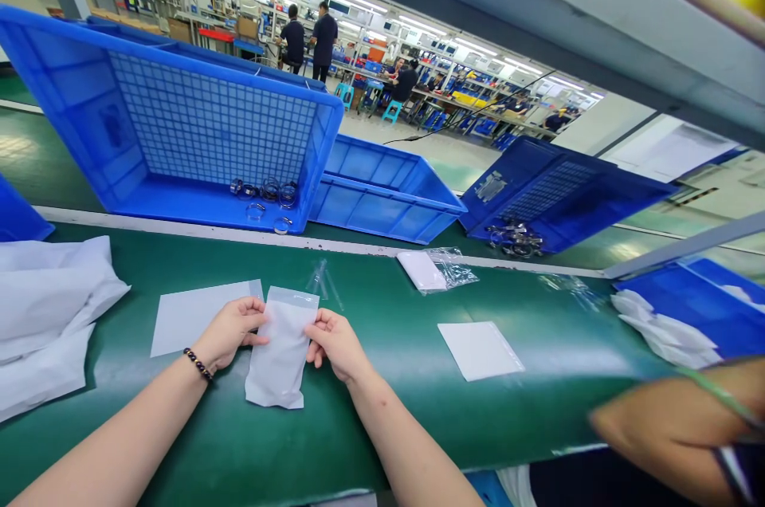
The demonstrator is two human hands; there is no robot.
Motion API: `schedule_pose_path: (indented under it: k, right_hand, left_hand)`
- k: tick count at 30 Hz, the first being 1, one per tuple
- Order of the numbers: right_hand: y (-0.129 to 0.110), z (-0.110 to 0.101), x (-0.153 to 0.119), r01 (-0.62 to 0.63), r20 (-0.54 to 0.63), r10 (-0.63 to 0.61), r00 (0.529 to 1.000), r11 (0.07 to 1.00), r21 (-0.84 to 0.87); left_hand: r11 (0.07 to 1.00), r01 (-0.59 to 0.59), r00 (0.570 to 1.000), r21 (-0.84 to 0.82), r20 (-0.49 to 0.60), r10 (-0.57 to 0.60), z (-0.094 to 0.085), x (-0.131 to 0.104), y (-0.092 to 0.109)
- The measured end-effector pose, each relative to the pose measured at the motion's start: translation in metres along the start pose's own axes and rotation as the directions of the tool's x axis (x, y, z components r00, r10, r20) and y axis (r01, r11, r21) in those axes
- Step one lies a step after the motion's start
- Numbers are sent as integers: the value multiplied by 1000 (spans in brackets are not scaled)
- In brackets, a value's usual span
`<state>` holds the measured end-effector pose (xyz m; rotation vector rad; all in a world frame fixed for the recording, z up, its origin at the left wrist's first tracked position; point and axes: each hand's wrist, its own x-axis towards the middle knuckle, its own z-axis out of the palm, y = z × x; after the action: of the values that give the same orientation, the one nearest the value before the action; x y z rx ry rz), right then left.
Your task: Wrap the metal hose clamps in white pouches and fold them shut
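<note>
A small white pouch with a clear strip along its top edge is held upright over the green surface. My left hand, with a beaded bracelet at the wrist, pinches its left edge between thumb and fingers. On the opposite edge my right hand pinches the pouch near the top. Behind my left hand lies a flat white sheet or bag. Thin clear plastic strips lie just beyond the pouch.
Metal rings sit in a tilted blue crate; another blue crate stands beside it. White bags are piled left. A flat white packet lies right, near another person's blurred arm.
</note>
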<state>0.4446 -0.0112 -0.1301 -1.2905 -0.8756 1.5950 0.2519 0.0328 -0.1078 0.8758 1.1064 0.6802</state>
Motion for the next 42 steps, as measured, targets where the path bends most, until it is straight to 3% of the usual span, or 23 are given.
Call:
schedule_pose_path:
  k: [5,8,11,14,18,22,25,29,33,42]
  right_hand:
    - [-3,1,-6,0,-19,2,1000,997,78]
    - [-2,-1,-14,36,30,-37,999,999,39]
    - [2,-3,-25,120,84,-113,990,990,-71]
    - [9,-7,-38,315,159,-279,947,899,-303]
    - [20,-16,-50,559,326,-458,827,612,-559]
    - [30,-23,-50,650,422,-515,746,427,-629]
    - [35,-24,-47,674,453,-540,710,333,-660]
    - [37,-24,-43,687,471,-558,683,272,-674]
    - [38,-24,-42,672,473,-543,693,250,-697]
    - [40,-25,-41,671,488,-537,688,214,-710]
  left_hand:
    - [998,-56,994,-18,94,57,2,-7,4]
    - [987,-125,977,101,188,104,0,-13,8]
    - [932,-265,934,248,304,185,-4,-21,7]
    - [775,-417,891,474,379,248,-13,-30,-1]
    - [468,-608,794,641,507,336,-26,-38,-19]
    - [257,-728,681,636,625,383,-33,-36,-31]
    - [148,-762,628,630,665,405,-33,-32,-32]
    - [94,-762,612,641,665,427,-34,-29,-29]
    - [82,-762,609,642,667,430,-36,-31,-25]
    - [13,-747,629,665,701,336,-37,-38,-12]
